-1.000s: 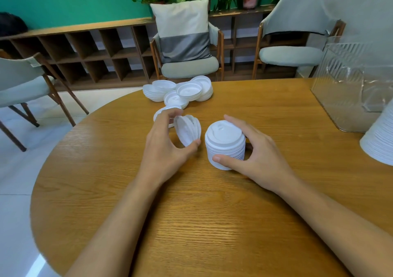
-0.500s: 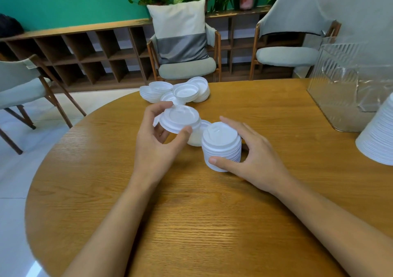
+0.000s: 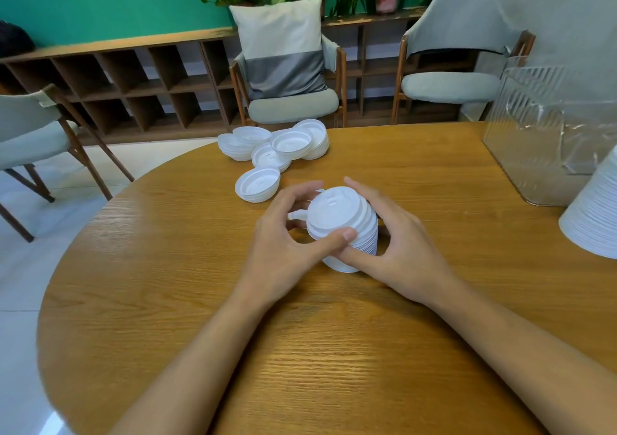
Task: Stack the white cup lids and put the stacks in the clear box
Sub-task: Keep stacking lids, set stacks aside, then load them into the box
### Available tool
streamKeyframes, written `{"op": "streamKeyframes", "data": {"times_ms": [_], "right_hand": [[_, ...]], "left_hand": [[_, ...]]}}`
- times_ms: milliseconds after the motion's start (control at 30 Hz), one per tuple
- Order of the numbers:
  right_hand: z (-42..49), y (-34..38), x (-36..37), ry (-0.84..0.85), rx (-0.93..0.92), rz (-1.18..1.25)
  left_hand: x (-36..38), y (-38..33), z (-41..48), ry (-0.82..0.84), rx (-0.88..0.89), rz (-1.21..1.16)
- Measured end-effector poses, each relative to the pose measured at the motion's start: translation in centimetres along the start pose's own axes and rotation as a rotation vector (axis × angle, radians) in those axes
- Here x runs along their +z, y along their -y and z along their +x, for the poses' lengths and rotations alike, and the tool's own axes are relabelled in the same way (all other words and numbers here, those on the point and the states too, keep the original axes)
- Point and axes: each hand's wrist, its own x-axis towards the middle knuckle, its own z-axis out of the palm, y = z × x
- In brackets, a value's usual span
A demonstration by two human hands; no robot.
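At the table's middle: a stack of lids (image 3: 347, 231) stands on the round wooden table (image 3: 334, 351), leaning a little, with its top lid slightly askew.
Left hand: the left hand (image 3: 287, 244) curls round the top of the stack, thumb pressed on the near rim, fingers hooked over the far side.
Right hand: the right hand (image 3: 400, 251) wraps the stack's right side, thumb low against its near side, fingers behind it.
Loose lids: a heap of loose lids (image 3: 277, 145) lies near the table's far edge, most of them upside down; a small pile (image 3: 257, 185) sits between the heap and the hands.
Clear box: the clear box (image 3: 541, 140) stands at the table's far right, well apart from the held stack; I cannot tell what it contains.
Second stack: a second stack (image 3: 594, 224), cut off by the view's right edge, stands just in front of the box.
Beyond the table: a chair (image 3: 293, 107) holds a grey and white cushion (image 3: 283, 43).
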Motion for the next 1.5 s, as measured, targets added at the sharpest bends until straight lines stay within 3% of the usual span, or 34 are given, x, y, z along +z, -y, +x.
{"op": "streamKeyframes", "data": {"times_ms": [533, 900, 1000, 1167, 1367, 1500], "right_hand": [[0.0, 0.0, -0.1, 0.012, -0.003, 0.016], [0.1, -0.1, 0.1, -0.02, -0.026, -0.001], [0.1, -0.4, -0.1, -0.046, -0.012, -0.026], [0.0, -0.7, -0.6, -0.078, 0.013, -0.037], [0.0, -0.8, -0.6, -0.064, 0.033, -0.025], [0.0, -0.9, -0.6, -0.069, 0.032, -0.022]], "left_hand": [[1.3, -0.8, 0.0, -0.137, 0.014, 0.159], [-0.6, 0.7, 0.6, -0.037, 0.061, 0.178], [-1.6, 2.3, 1.0, -0.1, 0.033, 0.364], [-1.9, 3.6, 1.3, -0.014, 0.006, 0.564], [-2.0, 3.4, 1.4, -0.154, 0.074, 0.569], [-1.8, 3.1, 1.4, -0.15, 0.066, 0.508]]}}
